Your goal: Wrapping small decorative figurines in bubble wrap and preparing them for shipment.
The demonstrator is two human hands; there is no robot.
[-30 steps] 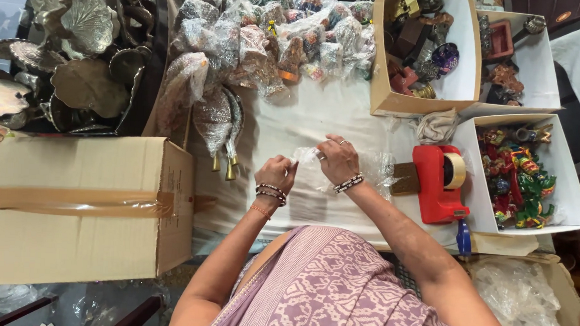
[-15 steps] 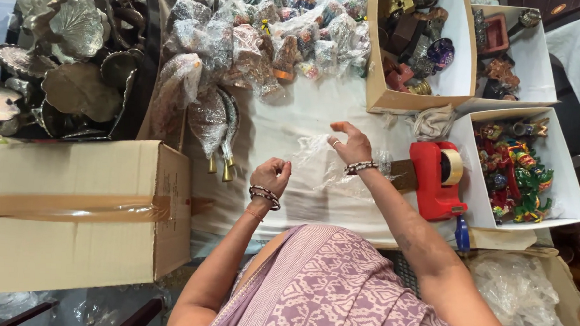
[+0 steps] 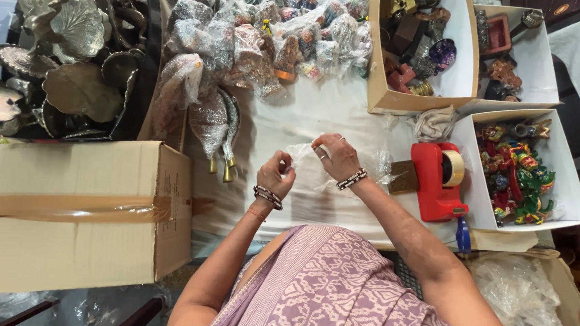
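My left hand and my right hand are both over the white table cloth, pinching a thin clear plastic bag between them. The left fingers are curled on the bag's near edge. Fingers of the right hand grip its upper part, and something small and orange shows at their tips. More of the clear plastic lies under the right wrist. Both wrists carry beaded bracelets.
A red tape dispenser stands right of my hands. White boxes of colourful figurines sit at the right and back right. Plastic-wrapped figurines are heaped at the back, metal leaf dishes at the far left, a taped cardboard box at the near left.
My right hand reached back toward the heap, then came in again to the bag. The left hand stayed in place, fingers still closed on the plastic.
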